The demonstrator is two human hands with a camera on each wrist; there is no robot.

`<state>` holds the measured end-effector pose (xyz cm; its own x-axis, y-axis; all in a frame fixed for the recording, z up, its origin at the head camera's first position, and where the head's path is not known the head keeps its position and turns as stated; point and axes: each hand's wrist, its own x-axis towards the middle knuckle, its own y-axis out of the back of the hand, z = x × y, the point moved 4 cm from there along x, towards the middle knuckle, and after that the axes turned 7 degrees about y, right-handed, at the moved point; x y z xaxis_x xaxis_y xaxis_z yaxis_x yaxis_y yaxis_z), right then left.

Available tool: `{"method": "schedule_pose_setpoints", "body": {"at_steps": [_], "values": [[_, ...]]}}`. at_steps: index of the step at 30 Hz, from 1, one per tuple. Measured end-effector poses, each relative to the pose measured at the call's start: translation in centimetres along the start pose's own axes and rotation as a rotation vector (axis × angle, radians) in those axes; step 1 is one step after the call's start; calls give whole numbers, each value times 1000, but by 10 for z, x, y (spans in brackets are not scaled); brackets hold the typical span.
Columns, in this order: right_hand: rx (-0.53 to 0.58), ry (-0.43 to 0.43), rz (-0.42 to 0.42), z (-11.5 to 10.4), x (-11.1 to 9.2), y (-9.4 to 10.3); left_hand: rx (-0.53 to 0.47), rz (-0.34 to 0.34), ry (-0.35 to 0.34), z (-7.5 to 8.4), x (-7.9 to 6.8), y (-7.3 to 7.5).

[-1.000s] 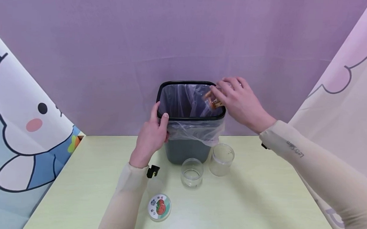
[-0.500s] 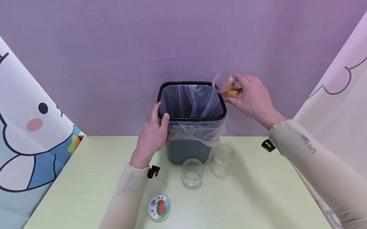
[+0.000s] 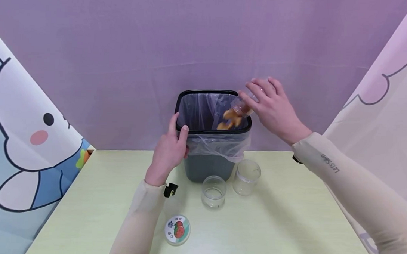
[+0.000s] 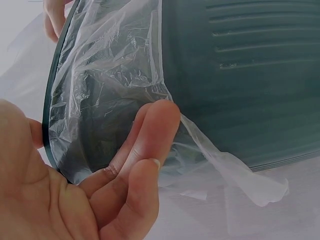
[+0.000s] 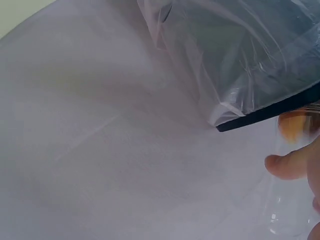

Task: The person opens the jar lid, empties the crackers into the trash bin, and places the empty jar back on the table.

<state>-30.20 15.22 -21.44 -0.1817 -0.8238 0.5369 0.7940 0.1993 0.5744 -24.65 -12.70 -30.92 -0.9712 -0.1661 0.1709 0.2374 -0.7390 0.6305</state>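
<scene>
A dark grey trash bin (image 3: 205,168) with a black rim stands at the table's back edge, lined with a clear plastic bag (image 3: 219,145). My left hand (image 3: 167,150) grips its left front corner, thumb and index finger at the rim; in the left wrist view the other fingers (image 4: 155,130) curl against the bagged outer side. My right hand (image 3: 274,110) holds a clear plastic jar (image 3: 238,105) tipped mouth-down over the bin's right side. Orange-brown pieces (image 3: 230,119) spill from it into the bin. In the right wrist view, the jar (image 5: 287,215) is partly cut off.
Two clear jars (image 3: 213,194) (image 3: 247,179) stand in front of the bin, open at the top. A round lid (image 3: 177,230) with a red fruit picture lies nearer, beside the left sleeve. The pale table (image 3: 280,227) meets a purple cloth (image 3: 206,41) behind.
The right hand turned the jar mouth-up, showing the orange pieces, then tipped it back down over the bin; pieces now fall out. The left hand stays on the rim.
</scene>
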Motion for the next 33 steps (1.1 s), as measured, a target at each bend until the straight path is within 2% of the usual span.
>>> {"method": "schedule_pose_setpoints", "body": {"at_steps": [5,13,21,28,33], "values": [[-38,13,19,-1,5,4,0,2,-2,1,0,0],[40,-55,54,1,5,7,-8,1,0,0,1,0],[155,-252,34,7,-13,6,-7,3,-3,-1,1,-1],[225,-412,5,9,-41,-1,0,-3,3,-1,1,0],[291,-565,-46,3,-66,-10,-4,-3,5,-2,1,0]]}}
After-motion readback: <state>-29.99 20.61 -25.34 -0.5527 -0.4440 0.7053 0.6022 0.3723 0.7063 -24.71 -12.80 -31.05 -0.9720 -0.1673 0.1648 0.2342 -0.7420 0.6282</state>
